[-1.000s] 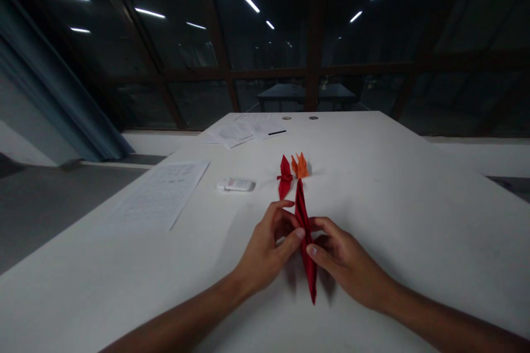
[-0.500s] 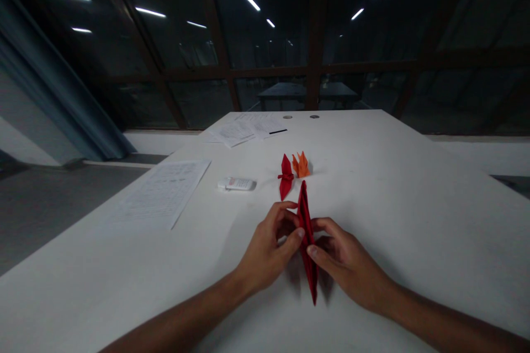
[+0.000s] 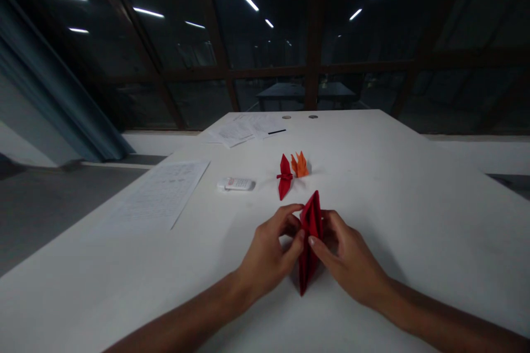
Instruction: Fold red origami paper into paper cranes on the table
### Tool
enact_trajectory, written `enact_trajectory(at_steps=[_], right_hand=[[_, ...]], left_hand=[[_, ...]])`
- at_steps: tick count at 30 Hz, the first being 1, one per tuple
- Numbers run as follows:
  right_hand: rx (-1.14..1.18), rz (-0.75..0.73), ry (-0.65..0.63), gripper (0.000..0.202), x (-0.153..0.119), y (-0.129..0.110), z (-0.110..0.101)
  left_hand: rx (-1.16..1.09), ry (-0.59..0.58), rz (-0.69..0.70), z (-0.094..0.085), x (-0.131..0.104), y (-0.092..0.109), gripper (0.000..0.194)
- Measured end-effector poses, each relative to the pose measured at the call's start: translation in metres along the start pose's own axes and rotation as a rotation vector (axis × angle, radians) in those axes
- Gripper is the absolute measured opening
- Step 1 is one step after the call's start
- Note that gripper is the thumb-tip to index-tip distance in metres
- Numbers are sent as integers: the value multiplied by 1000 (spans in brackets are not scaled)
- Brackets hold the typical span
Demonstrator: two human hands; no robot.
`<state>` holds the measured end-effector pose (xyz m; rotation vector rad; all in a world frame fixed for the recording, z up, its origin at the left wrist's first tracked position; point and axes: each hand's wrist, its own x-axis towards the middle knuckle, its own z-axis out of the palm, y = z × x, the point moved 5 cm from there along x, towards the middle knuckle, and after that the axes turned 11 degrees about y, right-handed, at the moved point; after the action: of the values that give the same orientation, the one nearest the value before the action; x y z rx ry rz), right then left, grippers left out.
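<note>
A folded piece of dark red paper (image 3: 309, 237), long and pointed at both ends, stands on edge on the white table (image 3: 414, 220). My left hand (image 3: 269, 253) pinches it from the left with thumb and fingers. From the right, my right hand (image 3: 345, 262) grips the same paper. Its upper flaps are spread apart between my fingers. Just beyond it lie a small finished red paper figure (image 3: 284, 176) and an orange one (image 3: 300, 165), side by side.
A small white flat device (image 3: 235, 183) lies left of the paper figures. A printed sheet (image 3: 163, 193) rests near the table's left edge. More papers and a black pen (image 3: 248, 131) sit at the far end. Dark windows rise behind.
The red paper was a narrow closed spike; now its upper part is spread wider and its top point sits lower and more to the right. Both hands shifted slightly with it.
</note>
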<state>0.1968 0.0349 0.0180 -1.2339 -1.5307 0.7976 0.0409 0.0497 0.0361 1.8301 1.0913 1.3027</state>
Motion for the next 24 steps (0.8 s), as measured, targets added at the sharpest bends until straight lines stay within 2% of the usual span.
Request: enact_trajectory(at_steps=[5, 9, 13, 17, 21, 24], right_hand=[[-124, -42, 52, 18, 9, 8, -7], [-267, -90, 111, 16, 15, 14, -13], [-342, -130, 118, 18, 16, 17, -17], [-232, -96, 98, 21, 15, 23, -17], [41, 113, 80, 16, 17, 37, -16], [220, 208, 91, 14, 20, 39, -16]], left_hand=[[67, 87, -6, -7, 2, -4, 36], [84, 118, -81, -13, 7, -18, 49], [146, 148, -52, -20, 11, -22, 54], [148, 124, -32, -21, 12, -22, 44], [147, 156, -12, -25, 15, -22, 43], [69, 163, -32, -30, 18, -24, 39]])
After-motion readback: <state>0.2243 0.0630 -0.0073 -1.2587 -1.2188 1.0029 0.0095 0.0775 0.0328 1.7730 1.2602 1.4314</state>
